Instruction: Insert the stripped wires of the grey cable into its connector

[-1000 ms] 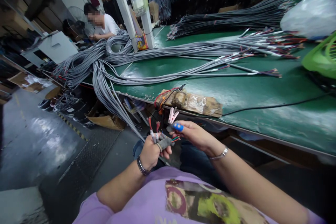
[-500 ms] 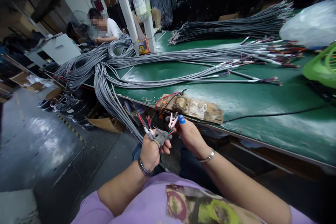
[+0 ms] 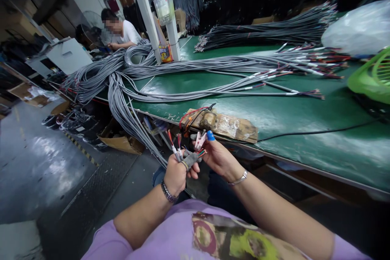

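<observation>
My left hand (image 3: 176, 175), a grey cover on its thumb, is closed around several grey cables (image 3: 177, 155). Red and white wire ends (image 3: 170, 138) stick up from its far side. By the thumb tip, green and red wires (image 3: 202, 153) point at my right hand (image 3: 218, 156). That hand has blue tape on its thumb and pinches a small pale pink clip (image 3: 200, 141), just above those wires. Right behind the clip, a wooden board (image 3: 231, 127) with a lump and red and black leads lies at the table edge.
Long grey cables (image 3: 183, 66) run across the green table (image 3: 274, 111) and hang over its left edge. Dark cable bundles (image 3: 262, 34), a plastic bag (image 3: 359, 28) and a green fan-like guard (image 3: 373, 77) lie beyond. A co-worker (image 3: 129, 32) sits behind white posts (image 3: 146, 12).
My left hand's wire ends have tilted and shifted slightly right. The clip in my right hand has turned a little and shows more plainly. The camera view has moved slightly.
</observation>
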Motion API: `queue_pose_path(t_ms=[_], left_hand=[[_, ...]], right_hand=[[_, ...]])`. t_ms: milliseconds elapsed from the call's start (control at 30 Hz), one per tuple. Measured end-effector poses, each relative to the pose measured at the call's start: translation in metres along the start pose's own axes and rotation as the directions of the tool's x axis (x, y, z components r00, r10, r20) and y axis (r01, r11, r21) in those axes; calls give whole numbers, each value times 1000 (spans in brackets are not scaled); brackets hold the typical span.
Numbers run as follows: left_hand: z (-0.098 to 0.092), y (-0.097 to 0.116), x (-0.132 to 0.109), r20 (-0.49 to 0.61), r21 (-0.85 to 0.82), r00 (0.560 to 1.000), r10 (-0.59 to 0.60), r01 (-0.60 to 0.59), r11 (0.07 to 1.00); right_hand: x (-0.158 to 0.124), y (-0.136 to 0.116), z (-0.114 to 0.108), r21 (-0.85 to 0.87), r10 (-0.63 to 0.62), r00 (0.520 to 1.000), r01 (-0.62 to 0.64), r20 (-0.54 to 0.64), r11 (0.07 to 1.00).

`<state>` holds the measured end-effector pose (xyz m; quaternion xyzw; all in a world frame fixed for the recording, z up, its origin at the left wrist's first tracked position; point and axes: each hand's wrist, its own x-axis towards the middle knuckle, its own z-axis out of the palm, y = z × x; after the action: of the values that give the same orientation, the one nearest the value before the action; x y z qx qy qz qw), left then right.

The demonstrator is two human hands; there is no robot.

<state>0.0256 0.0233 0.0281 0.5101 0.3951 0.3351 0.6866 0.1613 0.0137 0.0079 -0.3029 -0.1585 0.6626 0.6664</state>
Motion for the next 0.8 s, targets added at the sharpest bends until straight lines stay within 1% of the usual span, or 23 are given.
queue_pose_path(t_ms=[67, 167, 267, 333, 433, 533, 600, 667, 733, 800], left_hand=[[0, 0, -1, -5, 2, 1000, 9, -9, 1000], [-1, -2, -5, -10, 12, 1000, 19, -19, 1000], [-3, -8, -10, 2, 61, 1000, 19, -19, 998], [-4, -12, -14, 17, 109, 1000, 17, -19, 994], [-6, -17, -16, 76, 184, 997, -4, -10, 983], [-7, -18, -16, 195, 265, 976, -96, 42, 963], [-8, -17, -15, 222, 279, 966, -130, 65, 958], [-9, -17, -14, 177, 241, 979, -103, 58, 969], [-10, -16, -12, 98, 178, 993, -62, 44, 983], [-11, -16, -11, 27, 117, 999, -41, 37, 992]], right_hand=[[-4, -2, -4, -17, 50, 998, -50, 42, 999], [-13, -6, -11, -119, 140, 985, -128, 102, 985], [-22, -11, -15, -267, 181, 980, -153, 80, 951], [-26, -14, -13, -392, 155, 985, -112, 80, 913], [-31, -14, -7, -568, 107, 981, 5, 162, 823], [-35, -11, -1, -695, 59, 969, 129, 240, 708], [-36, -9, -1, -747, -12, 966, 206, 256, 632], [-37, -9, -3, -757, -79, 968, 237, 239, 609], [-38, -8, -8, -730, -96, 977, 207, 192, 652], [-39, -6, -12, -687, -70, 986, 156, 151, 710]])
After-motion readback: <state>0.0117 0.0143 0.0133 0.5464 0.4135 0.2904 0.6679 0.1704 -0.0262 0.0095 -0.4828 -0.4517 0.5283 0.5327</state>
